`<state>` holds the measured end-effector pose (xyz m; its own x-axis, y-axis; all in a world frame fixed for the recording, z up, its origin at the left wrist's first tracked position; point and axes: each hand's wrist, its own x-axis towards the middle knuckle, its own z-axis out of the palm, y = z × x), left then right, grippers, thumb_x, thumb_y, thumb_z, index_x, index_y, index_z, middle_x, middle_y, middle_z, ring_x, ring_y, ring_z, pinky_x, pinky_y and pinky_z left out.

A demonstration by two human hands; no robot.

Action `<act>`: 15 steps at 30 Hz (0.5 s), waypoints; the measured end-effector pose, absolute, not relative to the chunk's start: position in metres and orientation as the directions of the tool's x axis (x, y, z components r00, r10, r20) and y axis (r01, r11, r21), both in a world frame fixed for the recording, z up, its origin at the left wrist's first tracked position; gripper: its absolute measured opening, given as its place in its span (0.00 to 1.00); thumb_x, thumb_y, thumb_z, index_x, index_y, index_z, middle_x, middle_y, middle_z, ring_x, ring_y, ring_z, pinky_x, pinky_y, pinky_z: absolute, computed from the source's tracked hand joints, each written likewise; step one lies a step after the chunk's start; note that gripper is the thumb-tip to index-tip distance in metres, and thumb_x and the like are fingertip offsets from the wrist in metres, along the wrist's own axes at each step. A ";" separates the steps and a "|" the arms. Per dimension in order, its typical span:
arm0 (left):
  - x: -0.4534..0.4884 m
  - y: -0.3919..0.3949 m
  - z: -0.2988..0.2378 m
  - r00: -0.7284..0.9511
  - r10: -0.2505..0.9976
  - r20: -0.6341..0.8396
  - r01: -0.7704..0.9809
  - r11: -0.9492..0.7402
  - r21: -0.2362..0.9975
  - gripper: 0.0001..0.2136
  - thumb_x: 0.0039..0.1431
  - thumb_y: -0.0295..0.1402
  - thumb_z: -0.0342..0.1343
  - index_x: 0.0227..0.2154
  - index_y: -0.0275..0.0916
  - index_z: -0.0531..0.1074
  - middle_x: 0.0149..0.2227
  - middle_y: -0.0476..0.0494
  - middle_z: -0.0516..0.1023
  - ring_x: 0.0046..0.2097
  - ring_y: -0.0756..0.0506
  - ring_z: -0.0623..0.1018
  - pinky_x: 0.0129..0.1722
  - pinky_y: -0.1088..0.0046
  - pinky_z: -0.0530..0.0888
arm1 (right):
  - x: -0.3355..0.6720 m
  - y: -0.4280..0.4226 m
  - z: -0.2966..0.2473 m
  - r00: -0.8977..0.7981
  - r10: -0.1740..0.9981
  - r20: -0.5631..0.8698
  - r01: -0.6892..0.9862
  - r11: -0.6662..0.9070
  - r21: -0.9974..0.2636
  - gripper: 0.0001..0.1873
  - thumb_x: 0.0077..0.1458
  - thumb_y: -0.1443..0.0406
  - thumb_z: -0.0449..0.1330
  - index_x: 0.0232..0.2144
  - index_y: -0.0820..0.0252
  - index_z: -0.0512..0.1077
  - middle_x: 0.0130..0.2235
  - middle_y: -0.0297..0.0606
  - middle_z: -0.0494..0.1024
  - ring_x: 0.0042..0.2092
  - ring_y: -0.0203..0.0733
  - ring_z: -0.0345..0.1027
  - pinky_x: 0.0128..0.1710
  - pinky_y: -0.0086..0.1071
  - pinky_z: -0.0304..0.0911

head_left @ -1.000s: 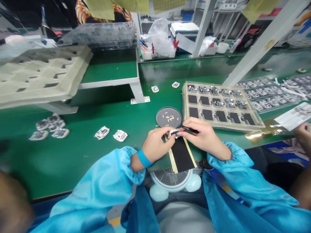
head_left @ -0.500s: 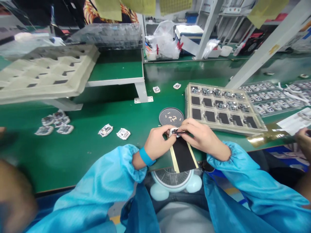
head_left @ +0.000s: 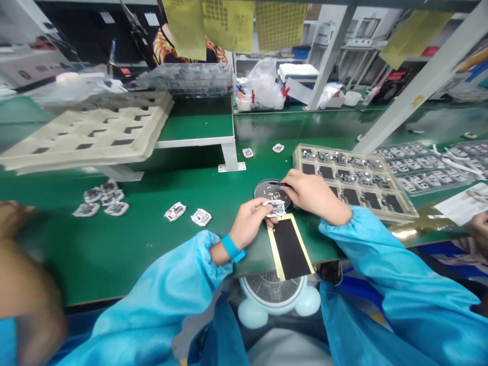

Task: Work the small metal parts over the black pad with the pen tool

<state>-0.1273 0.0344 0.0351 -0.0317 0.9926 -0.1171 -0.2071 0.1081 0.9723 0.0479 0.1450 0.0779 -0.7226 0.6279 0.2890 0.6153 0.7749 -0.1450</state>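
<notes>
My left hand pinches a small silver-white part just above a black mat with yellow edges at the bench's near edge. My right hand grips black tweezers, whose tip reaches over a round grey mesh dish holding several tiny pale pieces. Both arms wear blue sleeves, and the left wrist has a blue band.
A beige compartment tray with dark pads and parts lies right of the dish. Loose parts lie on the green bench, more at far left. A raised shelf carries empty trays. Another person's hands show at both edges.
My right hand has left the part and carried the tweezers up and away to the mesh dish. My left hand still holds the part. The view has tilted upward.
</notes>
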 end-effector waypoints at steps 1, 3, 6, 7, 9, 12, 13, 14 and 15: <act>-0.128 0.035 0.036 -0.023 0.992 -0.124 -0.224 0.116 0.968 0.11 0.57 0.37 0.58 0.34 0.33 0.75 0.24 0.43 0.80 0.24 0.49 0.76 0.22 0.77 0.66 | 0.048 0.143 0.078 -0.704 0.631 0.327 0.604 0.774 -0.191 0.08 0.66 0.63 0.58 0.41 0.58 0.77 0.42 0.42 0.78 0.36 0.45 0.73 0.33 0.36 0.63; -0.130 0.035 0.036 -0.008 0.991 -0.132 -0.251 0.126 0.960 0.11 0.57 0.38 0.58 0.34 0.33 0.75 0.25 0.42 0.80 0.24 0.49 0.77 0.21 0.77 0.62 | 0.050 0.135 0.077 -0.629 0.635 0.449 0.528 0.773 -0.353 0.08 0.66 0.63 0.59 0.41 0.58 0.77 0.40 0.40 0.78 0.39 0.44 0.73 0.37 0.36 0.65; -0.132 0.035 0.034 0.012 0.991 -0.130 -0.286 0.128 0.950 0.12 0.57 0.37 0.57 0.37 0.33 0.76 0.26 0.40 0.81 0.25 0.48 0.78 0.22 0.76 0.61 | 0.058 0.117 0.075 -0.502 0.663 0.555 0.382 0.746 -0.545 0.06 0.65 0.64 0.60 0.37 0.58 0.76 0.35 0.38 0.77 0.38 0.42 0.72 0.39 0.36 0.66; -0.132 0.035 0.033 0.020 0.992 -0.124 -0.301 0.124 0.946 0.12 0.57 0.37 0.56 0.38 0.33 0.76 0.27 0.40 0.82 0.26 0.48 0.78 0.23 0.76 0.61 | 0.061 0.111 0.073 -0.479 0.677 0.559 0.355 0.732 -0.582 0.05 0.64 0.65 0.61 0.35 0.59 0.76 0.34 0.38 0.76 0.37 0.41 0.71 0.38 0.35 0.66; -0.132 0.035 0.032 0.039 0.993 -0.109 -0.316 0.116 0.942 0.12 0.57 0.36 0.56 0.38 0.33 0.76 0.28 0.40 0.82 0.27 0.48 0.78 0.24 0.75 0.61 | 0.068 0.099 0.069 -0.452 0.707 0.545 0.330 0.700 -0.634 0.04 0.63 0.65 0.63 0.34 0.58 0.76 0.33 0.37 0.76 0.35 0.40 0.70 0.35 0.35 0.65; -0.131 0.035 0.033 0.046 0.994 -0.095 -0.265 0.104 0.959 0.11 0.59 0.37 0.54 0.36 0.34 0.75 0.28 0.40 0.81 0.27 0.47 0.78 0.24 0.75 0.61 | 0.082 0.085 0.059 -0.416 0.760 0.499 0.336 0.638 -0.693 0.05 0.63 0.64 0.63 0.33 0.58 0.76 0.32 0.37 0.75 0.33 0.40 0.69 0.32 0.35 0.63; -0.132 0.035 0.034 0.027 0.996 -0.084 -0.211 0.088 0.974 0.11 0.59 0.37 0.53 0.35 0.34 0.74 0.27 0.41 0.80 0.27 0.47 0.77 0.24 0.74 0.61 | 0.088 0.082 0.055 -0.403 0.775 0.487 0.343 0.621 -0.705 0.07 0.63 0.64 0.62 0.32 0.57 0.76 0.32 0.37 0.75 0.33 0.40 0.69 0.33 0.35 0.64; -0.136 0.035 0.036 -0.003 0.998 -0.057 -0.126 0.056 0.990 0.11 0.61 0.38 0.52 0.34 0.35 0.74 0.26 0.42 0.80 0.27 0.47 0.77 0.24 0.74 0.62 | 0.094 0.079 0.050 -0.392 0.783 0.484 0.350 0.613 -0.709 0.08 0.63 0.65 0.62 0.30 0.57 0.76 0.32 0.37 0.76 0.34 0.40 0.70 0.35 0.35 0.64; -0.142 0.036 0.039 -0.043 0.999 -0.010 0.001 0.010 1.000 0.12 0.61 0.38 0.51 0.32 0.36 0.74 0.25 0.43 0.79 0.28 0.46 0.77 0.26 0.73 0.63 | 0.102 0.077 0.044 -0.384 0.783 0.489 0.358 0.615 -0.703 0.09 0.64 0.65 0.61 0.29 0.58 0.75 0.32 0.38 0.76 0.35 0.41 0.71 0.36 0.36 0.65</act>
<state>-0.1423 0.0355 0.0392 -0.0428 0.9990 -0.0104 0.0010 0.0105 0.9999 0.1021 0.0766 0.0445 -0.3837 0.7831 0.4894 0.3585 0.6147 -0.7026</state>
